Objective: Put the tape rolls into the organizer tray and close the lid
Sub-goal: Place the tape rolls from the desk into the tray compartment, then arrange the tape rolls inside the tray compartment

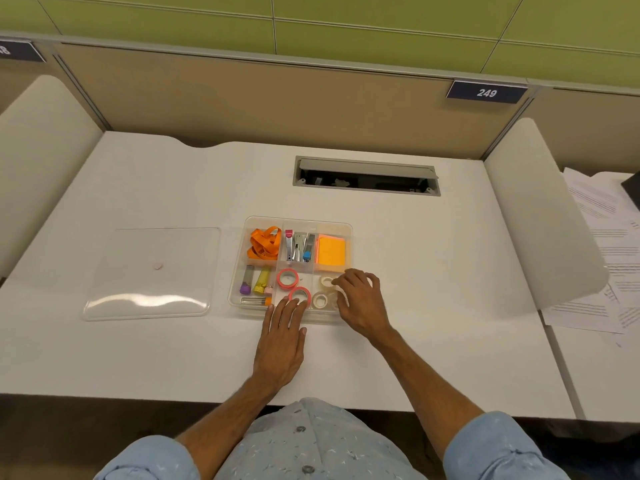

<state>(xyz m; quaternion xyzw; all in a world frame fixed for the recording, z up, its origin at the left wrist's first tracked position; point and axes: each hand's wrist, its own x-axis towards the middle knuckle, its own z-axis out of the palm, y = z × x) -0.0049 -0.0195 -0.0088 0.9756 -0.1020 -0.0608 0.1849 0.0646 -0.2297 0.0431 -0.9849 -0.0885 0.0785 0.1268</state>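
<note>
Two pink tape rolls [287,278] and several white tape rolls [320,300] are seen inside the organizer tray [298,221]; the lid [152,271] lies flat on the counter [415,237], well left of the tray. The left hand [282,336] is spread flat at the nearer pink roll, gripping nothing. The right hand [362,301] is curled loosely over the white rolls, hiding some; whether one is pinched cannot be told, and an upright roll could stop the lid seating.

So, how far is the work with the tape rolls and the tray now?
Done: two pink-rimmed tape rolls and the small white tape rolls already lie in the front compartments of the clear plastic organizer tray. In hand: the left hand touches the nearer pink roll, and the right hand is over the white ones. Left: the clear flat lid lies on the white desk, beside the tray.
</note>
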